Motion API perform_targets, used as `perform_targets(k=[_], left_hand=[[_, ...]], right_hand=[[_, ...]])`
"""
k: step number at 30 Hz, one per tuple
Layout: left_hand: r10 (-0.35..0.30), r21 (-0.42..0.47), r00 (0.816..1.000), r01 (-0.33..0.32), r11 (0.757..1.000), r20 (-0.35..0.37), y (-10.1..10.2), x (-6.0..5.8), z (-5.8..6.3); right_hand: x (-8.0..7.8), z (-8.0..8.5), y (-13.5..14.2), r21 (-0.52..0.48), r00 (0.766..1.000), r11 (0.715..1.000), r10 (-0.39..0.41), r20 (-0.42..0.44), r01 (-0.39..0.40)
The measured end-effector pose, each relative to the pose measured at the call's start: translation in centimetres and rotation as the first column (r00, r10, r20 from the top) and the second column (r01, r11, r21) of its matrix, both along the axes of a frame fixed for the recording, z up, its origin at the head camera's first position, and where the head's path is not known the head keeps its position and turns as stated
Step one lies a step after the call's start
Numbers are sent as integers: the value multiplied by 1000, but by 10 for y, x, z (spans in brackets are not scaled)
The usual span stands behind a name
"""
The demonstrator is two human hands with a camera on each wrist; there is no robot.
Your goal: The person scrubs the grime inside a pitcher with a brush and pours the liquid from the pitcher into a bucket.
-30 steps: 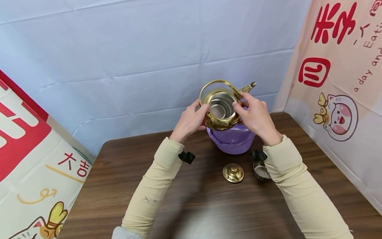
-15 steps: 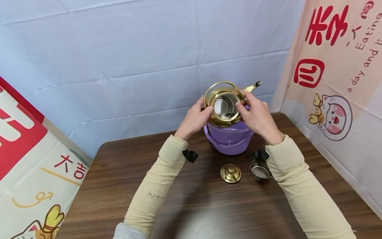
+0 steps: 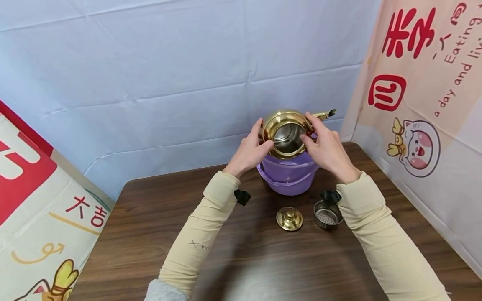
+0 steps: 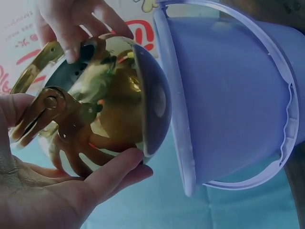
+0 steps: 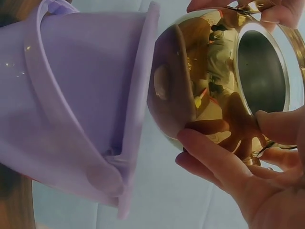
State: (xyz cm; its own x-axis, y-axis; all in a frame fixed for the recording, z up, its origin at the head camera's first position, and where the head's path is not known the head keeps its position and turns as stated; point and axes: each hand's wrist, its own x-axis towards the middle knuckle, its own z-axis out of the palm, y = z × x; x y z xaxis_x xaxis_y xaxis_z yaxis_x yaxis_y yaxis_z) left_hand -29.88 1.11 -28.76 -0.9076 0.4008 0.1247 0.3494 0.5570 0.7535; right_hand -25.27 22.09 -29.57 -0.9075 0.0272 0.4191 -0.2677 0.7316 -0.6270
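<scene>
Both hands hold a shiny gold teapot [image 3: 280, 119] over the purple bucket [image 3: 290, 184]. Its round mouth faces me, showing a silvery inside, and the spout [image 3: 326, 114] points right. On one side my left hand [image 3: 250, 148] grips the body, thumb near the rim; the left wrist view shows those fingers [image 4: 114, 174] under the rounded bottom. Opposite, my right hand [image 3: 327, 146] grips the spout side, its thumb at the mouth's edge. In the right wrist view the teapot's base [image 5: 167, 86] is close to the bucket's rim [image 5: 143, 90]; whether they touch I cannot tell.
On the brown wooden table [image 3: 169, 217] lie a gold lid [image 3: 289, 219] and, right of it, a metal strainer cup [image 3: 326, 215] with a perforated bottom. A pale blue cloth backdrop [image 3: 169, 83] hangs behind, and a printed cloth [image 3: 425, 104] hangs at the right.
The teapot has shifted right and slightly down in view and changed its tilt. Its arched handle, earlier standing up behind the mouth, no longer stands out there. Both hands keep their hold.
</scene>
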Motion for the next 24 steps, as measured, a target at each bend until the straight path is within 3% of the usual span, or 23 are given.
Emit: perform_targets(k=[24], left_hand=[[-49,42,995,53,998,-92,6,-3,-20]], right_hand=[[-2,-10,9,58,985,996,54,167,-64]])
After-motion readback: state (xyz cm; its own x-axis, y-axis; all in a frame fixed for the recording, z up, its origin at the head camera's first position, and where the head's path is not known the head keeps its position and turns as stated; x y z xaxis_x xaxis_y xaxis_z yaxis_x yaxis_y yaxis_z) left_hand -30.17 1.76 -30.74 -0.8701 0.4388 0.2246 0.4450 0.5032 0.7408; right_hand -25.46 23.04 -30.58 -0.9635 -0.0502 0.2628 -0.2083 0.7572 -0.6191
